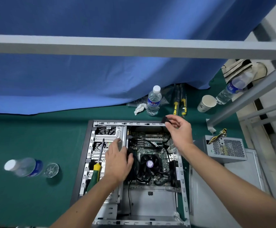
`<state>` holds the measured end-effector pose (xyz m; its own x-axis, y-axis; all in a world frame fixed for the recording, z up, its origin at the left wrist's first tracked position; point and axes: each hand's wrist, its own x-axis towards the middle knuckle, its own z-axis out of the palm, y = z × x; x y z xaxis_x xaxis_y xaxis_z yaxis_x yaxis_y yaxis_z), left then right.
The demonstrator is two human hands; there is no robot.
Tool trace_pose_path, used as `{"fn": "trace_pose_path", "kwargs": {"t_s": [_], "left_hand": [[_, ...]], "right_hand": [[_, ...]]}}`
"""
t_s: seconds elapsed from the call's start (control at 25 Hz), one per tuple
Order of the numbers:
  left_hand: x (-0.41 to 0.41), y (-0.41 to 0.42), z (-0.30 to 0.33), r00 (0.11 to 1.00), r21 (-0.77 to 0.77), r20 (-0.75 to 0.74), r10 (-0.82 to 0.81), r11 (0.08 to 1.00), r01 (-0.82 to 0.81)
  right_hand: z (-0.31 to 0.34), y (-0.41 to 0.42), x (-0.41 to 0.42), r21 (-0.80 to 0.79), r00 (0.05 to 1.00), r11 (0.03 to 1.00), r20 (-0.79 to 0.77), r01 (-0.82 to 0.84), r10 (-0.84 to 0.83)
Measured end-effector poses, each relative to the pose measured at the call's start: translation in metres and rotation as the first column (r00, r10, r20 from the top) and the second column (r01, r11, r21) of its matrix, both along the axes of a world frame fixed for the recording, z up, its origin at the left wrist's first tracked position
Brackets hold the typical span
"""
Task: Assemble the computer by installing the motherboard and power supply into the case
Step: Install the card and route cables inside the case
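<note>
While the case [91, 145] holds the motherboard [150, 145], right hand [180, 130] pinches a connector [164, 120], left hand [117, 160] open

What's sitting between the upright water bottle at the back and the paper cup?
In the head view, two yellow-handled tools lie on the green mat between the upright water bottle and the paper cup.

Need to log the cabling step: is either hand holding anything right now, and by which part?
The right hand pinches a black cable connector by its plug end, above the case. The left hand holds nothing.
</note>
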<state>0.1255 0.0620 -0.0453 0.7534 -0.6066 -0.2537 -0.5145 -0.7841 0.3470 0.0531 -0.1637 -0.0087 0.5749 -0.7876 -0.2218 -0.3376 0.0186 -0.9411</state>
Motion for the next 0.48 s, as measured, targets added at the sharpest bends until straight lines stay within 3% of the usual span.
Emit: {"fn": "trace_pose_path", "kwargs": {"t_s": [0.2,0.48], "left_hand": [[0.009,0.005,-0.008,0.999,-0.142,-0.018,0.046,0.989,-0.048],[0.024,0.001,-0.028,0.986,-0.232,0.044,0.162,0.961,-0.148]], "right_hand": [[-0.024,0.013,0.002,0.018,0.978,0.99,-0.153,-0.141,0.142],[-0.041,0.024,0.013,0.123,0.975,0.987,-0.182,-0.104,0.126]]}}
